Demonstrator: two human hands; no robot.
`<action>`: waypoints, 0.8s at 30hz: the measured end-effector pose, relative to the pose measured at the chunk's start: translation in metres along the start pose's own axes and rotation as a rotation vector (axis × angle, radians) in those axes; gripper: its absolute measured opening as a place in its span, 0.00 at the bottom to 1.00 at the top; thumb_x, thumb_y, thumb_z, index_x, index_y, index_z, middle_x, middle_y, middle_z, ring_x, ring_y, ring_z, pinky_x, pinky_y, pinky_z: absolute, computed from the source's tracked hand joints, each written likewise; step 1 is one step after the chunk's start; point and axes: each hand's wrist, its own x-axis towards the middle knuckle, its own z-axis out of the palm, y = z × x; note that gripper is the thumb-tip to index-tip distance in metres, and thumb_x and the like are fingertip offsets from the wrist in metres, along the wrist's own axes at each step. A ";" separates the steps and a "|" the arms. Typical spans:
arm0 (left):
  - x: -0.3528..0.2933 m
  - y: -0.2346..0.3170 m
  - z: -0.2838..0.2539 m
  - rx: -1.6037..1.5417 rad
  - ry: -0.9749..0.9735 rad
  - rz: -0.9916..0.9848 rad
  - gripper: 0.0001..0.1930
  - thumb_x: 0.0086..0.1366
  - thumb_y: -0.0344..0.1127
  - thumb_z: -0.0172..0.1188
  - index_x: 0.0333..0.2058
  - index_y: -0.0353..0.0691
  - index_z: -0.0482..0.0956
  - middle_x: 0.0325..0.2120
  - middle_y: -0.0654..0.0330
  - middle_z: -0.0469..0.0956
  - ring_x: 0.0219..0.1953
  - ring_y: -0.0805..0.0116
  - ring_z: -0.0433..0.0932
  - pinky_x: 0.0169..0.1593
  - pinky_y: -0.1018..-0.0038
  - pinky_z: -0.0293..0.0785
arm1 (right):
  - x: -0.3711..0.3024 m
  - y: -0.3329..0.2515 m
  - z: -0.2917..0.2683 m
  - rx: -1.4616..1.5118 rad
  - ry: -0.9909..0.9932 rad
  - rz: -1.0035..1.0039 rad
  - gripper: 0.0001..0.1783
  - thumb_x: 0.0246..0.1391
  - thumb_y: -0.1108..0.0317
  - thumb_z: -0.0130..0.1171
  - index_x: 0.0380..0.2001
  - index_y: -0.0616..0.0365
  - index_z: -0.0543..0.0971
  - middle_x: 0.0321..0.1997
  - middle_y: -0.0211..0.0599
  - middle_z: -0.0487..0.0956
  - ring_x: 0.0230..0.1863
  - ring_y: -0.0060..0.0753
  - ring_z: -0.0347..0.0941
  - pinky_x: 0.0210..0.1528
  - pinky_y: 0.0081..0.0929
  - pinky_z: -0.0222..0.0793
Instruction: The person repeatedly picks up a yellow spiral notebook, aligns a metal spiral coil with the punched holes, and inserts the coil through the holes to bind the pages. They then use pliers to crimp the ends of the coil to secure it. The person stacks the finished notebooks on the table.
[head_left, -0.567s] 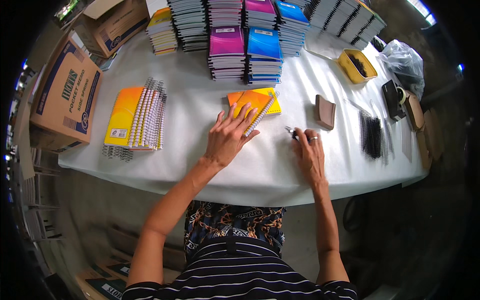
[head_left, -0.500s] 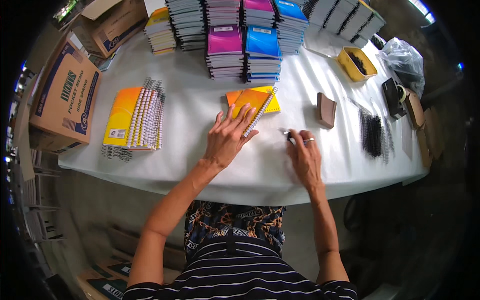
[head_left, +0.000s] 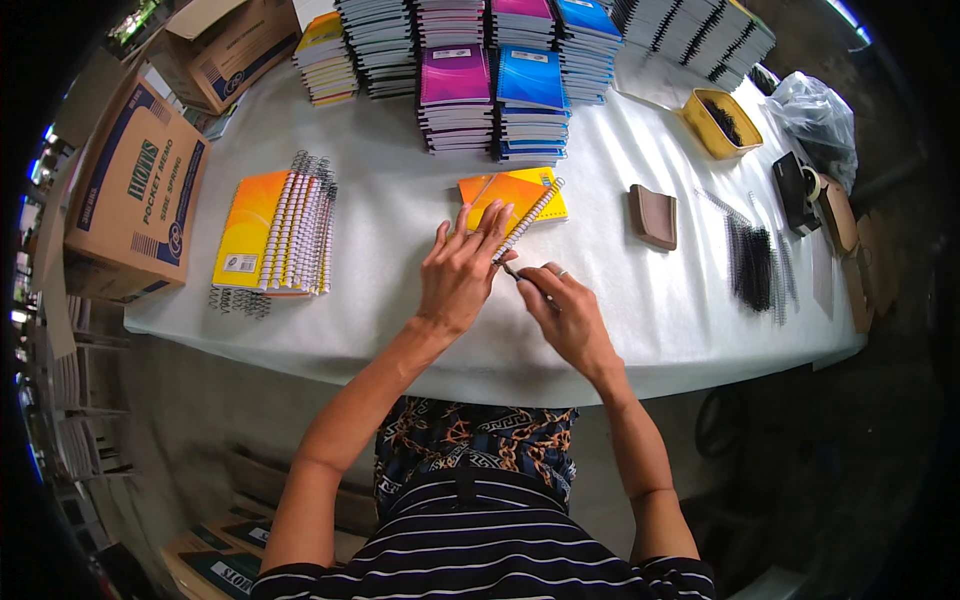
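Note:
An orange and yellow spiral notebook [head_left: 503,190] lies slanted across the middle of the table. It partly covers a yellow notebook [head_left: 552,208]. My left hand [head_left: 462,268] rests fingers-down on its cover, thumb by the spine, holding it steady. A white-looking coil [head_left: 530,218] runs along the notebook's right edge. My right hand [head_left: 562,310] is closed around a small dark hand tool [head_left: 511,270], whose tip meets the near end of the coil. Most of the tool is hidden in my fingers, so its exact kind is unclear.
Coiled notebooks [head_left: 250,225] are piled at left beside a cardboard box [head_left: 135,190]. Purple and blue notebook stacks [head_left: 530,80] stand at the back. Rightward are a brown block [head_left: 652,217], loose black coils [head_left: 752,265], a yellow tub [head_left: 735,146] and a tape dispenser [head_left: 795,195].
My right hand has moved left and brought the tool to the near end of the coil. My left hand stays on the notebook. The view has shifted slightly.

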 end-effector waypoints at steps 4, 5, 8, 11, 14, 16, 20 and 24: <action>0.002 -0.003 -0.012 0.047 0.029 0.007 0.32 0.62 0.38 0.62 0.65 0.48 0.64 0.61 0.61 0.70 0.62 0.51 0.68 0.60 0.51 0.66 | 0.023 0.001 -0.022 0.595 -0.444 0.445 0.20 0.69 0.59 0.45 0.38 0.67 0.77 0.29 0.34 0.77 0.27 0.22 0.74 0.29 0.22 0.73; 0.002 -0.006 -0.018 0.091 0.049 0.010 0.32 0.61 0.37 0.62 0.65 0.48 0.65 0.61 0.62 0.70 0.62 0.51 0.69 0.60 0.52 0.66 | 0.026 -0.002 -0.022 0.513 -0.401 0.338 0.18 0.68 0.60 0.47 0.40 0.67 0.77 0.31 0.35 0.77 0.30 0.22 0.75 0.30 0.23 0.73; 0.008 -0.009 -0.063 0.135 0.098 0.022 0.33 0.61 0.39 0.62 0.65 0.49 0.64 0.60 0.64 0.71 0.60 0.54 0.71 0.61 0.52 0.65 | 0.020 0.000 -0.036 0.326 -0.232 0.225 0.14 0.65 0.65 0.53 0.45 0.67 0.77 0.38 0.39 0.77 0.35 0.26 0.75 0.32 0.24 0.72; 0.005 -0.033 -0.134 0.172 0.232 -0.014 0.33 0.57 0.38 0.64 0.63 0.54 0.68 0.60 0.66 0.71 0.57 0.50 0.74 0.59 0.56 0.69 | 0.016 0.028 -0.048 -0.164 -0.127 0.214 0.13 0.61 0.68 0.57 0.45 0.65 0.78 0.42 0.45 0.77 0.41 0.38 0.75 0.43 0.35 0.73; 0.002 -0.067 -0.197 -0.092 0.291 -0.094 0.30 0.58 0.33 0.63 0.61 0.50 0.71 0.59 0.64 0.72 0.61 0.56 0.70 0.65 0.65 0.64 | 0.009 0.049 -0.044 -0.461 0.003 0.059 0.23 0.52 0.69 0.66 0.52 0.60 0.74 0.53 0.46 0.73 0.56 0.46 0.69 0.58 0.44 0.66; -0.005 -0.098 -0.229 -0.609 0.170 -0.149 0.29 0.63 0.38 0.60 0.63 0.44 0.67 0.61 0.61 0.71 0.65 0.54 0.66 0.68 0.62 0.60 | 0.025 0.019 -0.027 -0.129 0.067 0.078 0.31 0.49 0.69 0.69 0.57 0.58 0.70 0.59 0.44 0.70 0.61 0.45 0.67 0.63 0.44 0.62; -0.005 -0.136 -0.236 -1.240 -0.035 0.142 0.28 0.69 0.45 0.51 0.66 0.51 0.61 0.67 0.59 0.60 0.67 0.36 0.54 0.67 0.56 0.61 | 0.089 -0.070 0.038 0.792 -0.067 -0.185 0.45 0.46 0.70 0.71 0.66 0.57 0.60 0.69 0.40 0.63 0.69 0.40 0.59 0.67 0.42 0.58; 0.000 -0.154 -0.240 -1.174 -0.012 0.060 0.37 0.66 0.56 0.52 0.69 0.48 0.55 0.69 0.54 0.55 0.69 0.41 0.51 0.68 0.54 0.57 | 0.123 -0.143 0.069 0.871 -0.208 -0.123 0.35 0.43 0.76 0.69 0.58 0.61 0.71 0.61 0.41 0.73 0.64 0.37 0.67 0.64 0.35 0.63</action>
